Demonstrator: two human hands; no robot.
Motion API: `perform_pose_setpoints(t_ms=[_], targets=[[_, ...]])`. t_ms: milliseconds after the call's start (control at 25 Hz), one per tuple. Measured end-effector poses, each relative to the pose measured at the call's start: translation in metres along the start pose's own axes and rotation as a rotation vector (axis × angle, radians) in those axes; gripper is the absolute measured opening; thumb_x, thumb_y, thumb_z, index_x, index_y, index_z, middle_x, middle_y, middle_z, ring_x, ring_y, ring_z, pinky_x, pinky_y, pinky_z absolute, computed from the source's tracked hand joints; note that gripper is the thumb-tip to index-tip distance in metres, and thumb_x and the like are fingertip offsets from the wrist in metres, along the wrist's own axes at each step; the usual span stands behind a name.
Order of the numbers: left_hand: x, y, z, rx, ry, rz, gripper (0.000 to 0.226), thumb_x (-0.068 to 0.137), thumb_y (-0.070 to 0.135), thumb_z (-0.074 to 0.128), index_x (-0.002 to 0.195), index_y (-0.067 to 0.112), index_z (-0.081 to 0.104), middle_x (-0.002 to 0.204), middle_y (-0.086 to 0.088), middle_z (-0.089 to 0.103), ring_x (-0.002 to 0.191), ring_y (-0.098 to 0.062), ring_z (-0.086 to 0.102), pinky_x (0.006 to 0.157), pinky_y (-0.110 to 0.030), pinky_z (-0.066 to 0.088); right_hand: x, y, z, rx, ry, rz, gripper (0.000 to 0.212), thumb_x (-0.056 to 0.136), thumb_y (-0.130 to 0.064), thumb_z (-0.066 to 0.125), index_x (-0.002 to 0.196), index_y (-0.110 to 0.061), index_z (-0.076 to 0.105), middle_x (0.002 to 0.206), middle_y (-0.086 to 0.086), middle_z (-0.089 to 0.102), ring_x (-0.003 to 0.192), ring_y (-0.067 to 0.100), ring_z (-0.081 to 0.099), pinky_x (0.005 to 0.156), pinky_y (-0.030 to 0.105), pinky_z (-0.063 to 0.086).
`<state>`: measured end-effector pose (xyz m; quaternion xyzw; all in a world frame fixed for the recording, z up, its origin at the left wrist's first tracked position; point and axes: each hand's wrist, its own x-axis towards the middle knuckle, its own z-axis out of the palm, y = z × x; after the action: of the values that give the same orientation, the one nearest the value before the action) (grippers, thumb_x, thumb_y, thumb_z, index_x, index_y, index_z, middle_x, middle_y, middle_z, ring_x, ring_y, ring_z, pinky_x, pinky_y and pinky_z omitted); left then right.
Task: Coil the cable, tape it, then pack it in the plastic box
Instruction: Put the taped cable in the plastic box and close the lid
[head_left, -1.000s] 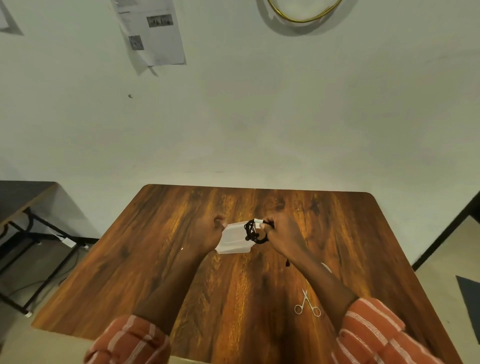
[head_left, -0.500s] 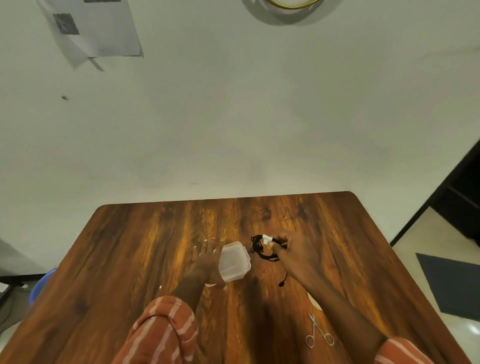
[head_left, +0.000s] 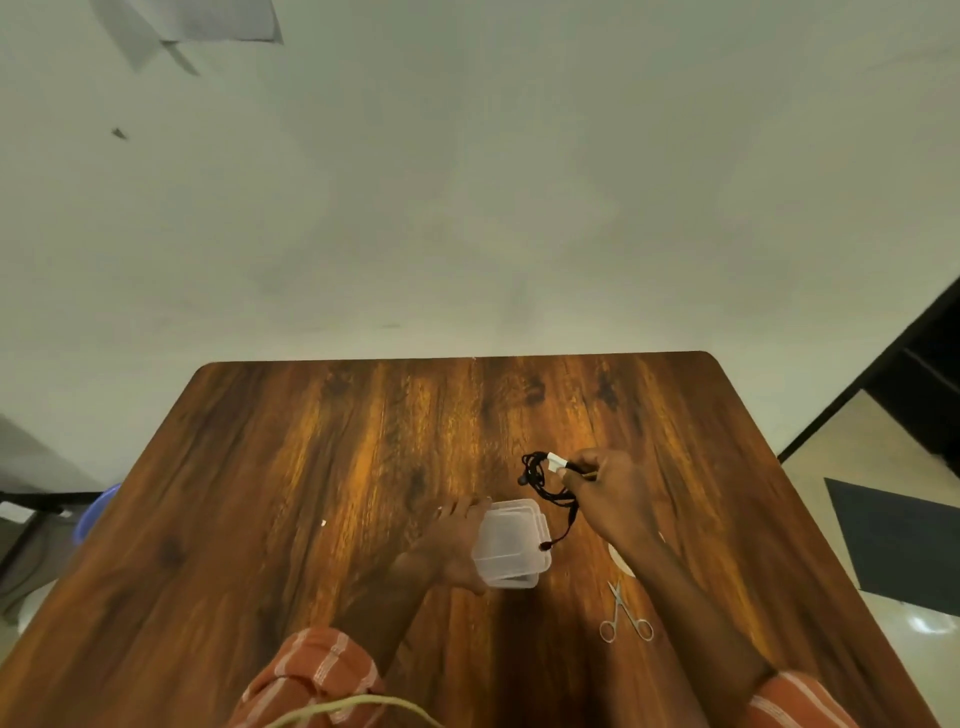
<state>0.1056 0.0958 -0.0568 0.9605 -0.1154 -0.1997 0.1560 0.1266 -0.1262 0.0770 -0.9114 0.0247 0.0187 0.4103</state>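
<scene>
A small clear plastic box (head_left: 511, 545) rests on the wooden table (head_left: 311, 493), lid on. My left hand (head_left: 452, 545) holds its left side. Just right of and above the box, my right hand (head_left: 608, 493) pinches a coiled black cable (head_left: 540, 475) bound with a strip of white tape (head_left: 557, 460). One loose cable end hangs down across the box's right edge.
Small metal scissors (head_left: 623, 616) lie on the table near my right forearm. A white roll of tape (head_left: 621, 564) shows partly under that forearm. A dark mat (head_left: 898, 545) lies on the floor at right, a blue bucket (head_left: 96, 512) at left.
The box has come down from between both hands onto the table under my left hand. My right hand has carried the taped coil away to the right. The camera tilted down.
</scene>
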Motion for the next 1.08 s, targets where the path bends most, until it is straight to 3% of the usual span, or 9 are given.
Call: perform_pose_setpoints(t_ms=[120,280,360,440,600,680,760,880,1080], targets=[[-0.013,0.012,-0.003,-0.084,0.054,-0.039,0.125,0.053,0.062,0.081,0.151,0.019,0.017,0.152,-0.002,0.030,0.136,-0.026,0.032,0.111,-0.046,0.036,-0.008,-0.001,-0.002,0.043,-0.021,-0.041,0.011,0.087,-0.015,0.070,0.095,-0.014,0.078,0.073,-0.010,0.067,0.064,-0.001,0.061,0.052,0.013,0.039],[-0.036,-0.003,-0.024,-0.022,0.180,-0.199,0.122,0.058,0.057,0.080,0.153,0.016,0.016,0.158,-0.009,0.022,0.143,-0.033,0.023,0.116,-0.048,0.027,-0.015,-0.015,-0.004,0.169,-0.028,-0.090,0.014,0.088,-0.015,0.070,0.100,-0.015,0.077,0.080,-0.009,0.069,0.069,-0.003,0.063,0.057,0.013,0.047],[-0.055,-0.021,-0.033,-0.053,0.284,-0.325,0.119,0.057,0.063,0.078,0.151,0.016,0.021,0.153,-0.010,0.030,0.139,-0.034,0.030,0.112,-0.049,0.034,-0.016,-0.018,0.003,0.221,-0.043,-0.123,0.016,0.088,-0.017,0.071,0.102,-0.016,0.076,0.083,-0.010,0.069,0.074,0.002,0.066,0.061,0.016,0.051],[-0.078,-0.038,-0.039,-0.192,0.403,-0.459,0.108,0.058,0.065,0.076,0.145,0.020,0.030,0.144,-0.008,0.039,0.129,-0.031,0.044,0.101,-0.049,0.045,-0.015,-0.016,0.020,0.308,-0.091,-0.136,0.018,0.087,-0.016,0.071,0.104,-0.016,0.076,0.089,-0.007,0.073,0.080,0.008,0.070,0.067,0.023,0.057],[-0.111,-0.040,-0.051,-0.489,0.550,-0.703,0.091,0.063,0.064,0.078,0.135,0.023,0.042,0.139,-0.004,0.047,0.121,-0.027,0.051,0.097,-0.048,0.046,-0.011,0.014,0.076,0.276,-0.306,-0.159,0.014,0.086,-0.013,0.072,0.094,-0.022,0.077,0.085,-0.013,0.074,0.079,0.003,0.070,0.072,0.024,0.058],[-0.120,-0.031,-0.059,-0.674,0.561,-0.689,0.074,0.067,0.055,0.079,0.127,0.024,0.050,0.130,-0.001,0.051,0.111,-0.021,0.052,0.085,-0.037,0.045,-0.007,0.039,0.105,0.209,-0.439,-0.107,0.011,0.084,-0.011,0.073,0.090,-0.019,0.077,0.084,-0.006,0.075,0.082,0.013,0.072,0.073,0.032,0.060],[-0.124,-0.023,-0.067,-0.847,0.547,-0.633,0.045,0.073,0.039,0.076,0.112,0.025,0.059,0.120,-0.002,0.059,0.098,-0.015,0.056,0.071,-0.027,0.043,-0.002,0.061,0.125,0.062,-0.520,-0.061,0.009,0.085,-0.014,0.072,0.092,-0.013,0.077,0.087,0.000,0.075,0.087,0.020,0.073,0.070,0.029,0.057],[-0.123,-0.014,-0.074,-0.975,0.461,-0.586,0.007,0.085,0.024,0.067,0.092,0.027,0.066,0.110,-0.009,0.068,0.090,-0.018,0.065,0.075,-0.040,0.057,0.003,0.077,0.138,-0.210,-0.554,-0.120,0.020,0.088,-0.015,0.061,0.102,-0.013,0.076,0.098,0.006,0.076,0.089,0.020,0.071,0.068,0.024,0.051],[-0.114,-0.003,-0.077,-0.999,0.350,-0.488,0.031,0.075,0.042,0.073,0.099,0.023,0.071,0.101,-0.005,0.073,0.089,-0.024,0.072,0.080,-0.047,0.061,0.000,0.068,0.131,-0.350,-0.343,-0.162,0.033,0.088,-0.030,0.061,0.116,-0.014,0.069,0.112,0.006,0.072,0.101,0.023,0.068,0.086,0.034,0.056]])
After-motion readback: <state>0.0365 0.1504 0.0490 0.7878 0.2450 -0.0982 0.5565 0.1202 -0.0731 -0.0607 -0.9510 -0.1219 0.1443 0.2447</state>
